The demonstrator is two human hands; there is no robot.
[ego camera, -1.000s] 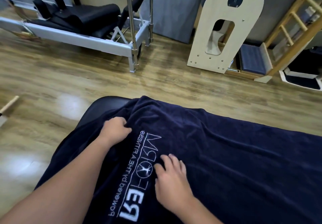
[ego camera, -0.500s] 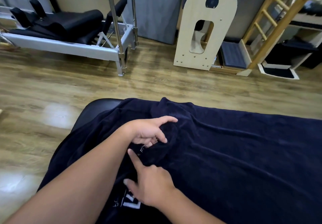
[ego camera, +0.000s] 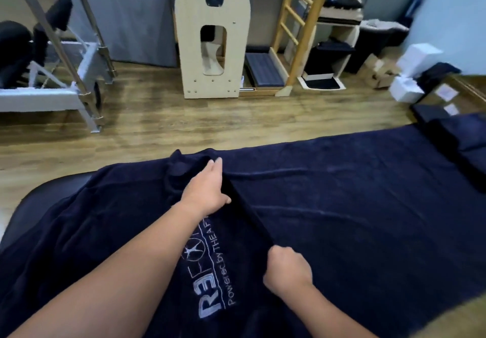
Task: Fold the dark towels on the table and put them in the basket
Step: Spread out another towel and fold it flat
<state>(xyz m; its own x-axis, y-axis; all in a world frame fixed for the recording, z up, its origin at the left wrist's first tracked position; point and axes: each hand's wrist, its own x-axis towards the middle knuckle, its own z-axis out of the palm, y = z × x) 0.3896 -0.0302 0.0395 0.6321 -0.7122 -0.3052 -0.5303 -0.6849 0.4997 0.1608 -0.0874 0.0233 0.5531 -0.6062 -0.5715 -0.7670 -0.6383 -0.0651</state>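
Note:
A large dark navy towel with white printed lettering lies spread over the black table. My left hand holds a raised fold of the towel near its far edge, thumb under the cloth and fingers stretched along the ridge. My right hand is curled into a fist and grips the same fold nearer to me. A raised crease runs between the two hands. More dark towels lie piled at the table's right end. No basket is in view.
A wooden arched frame and a wooden ladder stand across the wood floor. A metal-framed exercise bed is at the left. White boxes and cardboard boxes sit at the right.
The view swung right. My left hand slid along the towel's far edge and took a fold. My right hand went from pointing to gripping the cloth, raising a crease between the hands.

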